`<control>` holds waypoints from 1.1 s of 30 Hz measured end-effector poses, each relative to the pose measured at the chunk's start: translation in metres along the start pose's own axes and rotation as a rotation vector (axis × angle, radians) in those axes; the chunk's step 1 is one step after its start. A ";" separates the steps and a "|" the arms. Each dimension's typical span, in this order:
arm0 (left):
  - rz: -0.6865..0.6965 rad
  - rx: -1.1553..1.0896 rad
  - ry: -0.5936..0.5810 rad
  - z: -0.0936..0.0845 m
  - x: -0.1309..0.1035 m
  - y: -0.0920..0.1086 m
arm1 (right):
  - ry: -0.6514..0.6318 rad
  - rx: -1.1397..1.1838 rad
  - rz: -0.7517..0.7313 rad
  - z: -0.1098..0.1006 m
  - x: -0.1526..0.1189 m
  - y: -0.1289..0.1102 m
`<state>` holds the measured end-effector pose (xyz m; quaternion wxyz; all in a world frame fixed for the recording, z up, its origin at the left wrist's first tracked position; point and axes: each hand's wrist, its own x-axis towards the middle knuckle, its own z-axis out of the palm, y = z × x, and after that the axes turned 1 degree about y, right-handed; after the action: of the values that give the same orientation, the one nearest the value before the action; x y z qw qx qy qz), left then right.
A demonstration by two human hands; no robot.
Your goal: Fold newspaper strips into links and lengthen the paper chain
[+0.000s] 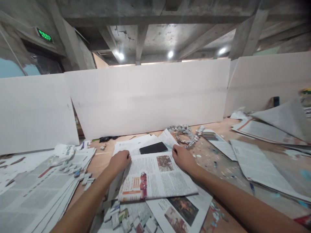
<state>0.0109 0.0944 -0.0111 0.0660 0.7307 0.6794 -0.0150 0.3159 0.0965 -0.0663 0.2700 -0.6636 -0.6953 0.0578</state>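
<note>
A folded newspaper (157,178) with printed text and pictures lies in front of me. My left hand (121,160) is closed at its upper left corner, fingers curled on the paper's edge. At the upper right corner my right hand (182,157) is closed in the same way, gripping the edge. Just beyond the paper, between the hands, lies a black phone (153,148) on white sheets. Under the near edge are a printed page (179,212) and woven folded-paper pieces (132,221).
Newspaper stacks lie at the left (43,194) and right (264,168). A ring of folded paper (183,134) sits beyond my right hand. Paper scraps dot the wooden table (213,158). White boards (150,97) stand along the back.
</note>
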 end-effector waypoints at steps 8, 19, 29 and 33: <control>-0.029 0.079 -0.131 -0.010 0.000 0.010 | -0.044 -0.109 -0.014 0.003 -0.006 -0.003; -0.109 0.056 -0.247 -0.018 0.003 -0.016 | -0.144 0.224 -0.233 -0.007 -0.002 -0.016; -0.121 -0.009 -0.062 -0.023 0.004 -0.032 | -0.081 0.453 -0.175 0.009 0.030 -0.031; -0.055 -0.086 0.097 -0.031 -0.004 -0.023 | -0.031 0.528 -0.127 -0.006 0.027 -0.021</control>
<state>-0.0143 0.0953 0.0179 0.0638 0.7081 0.7016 0.0477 0.3003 0.1178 -0.0435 0.4260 -0.5244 -0.7003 0.2303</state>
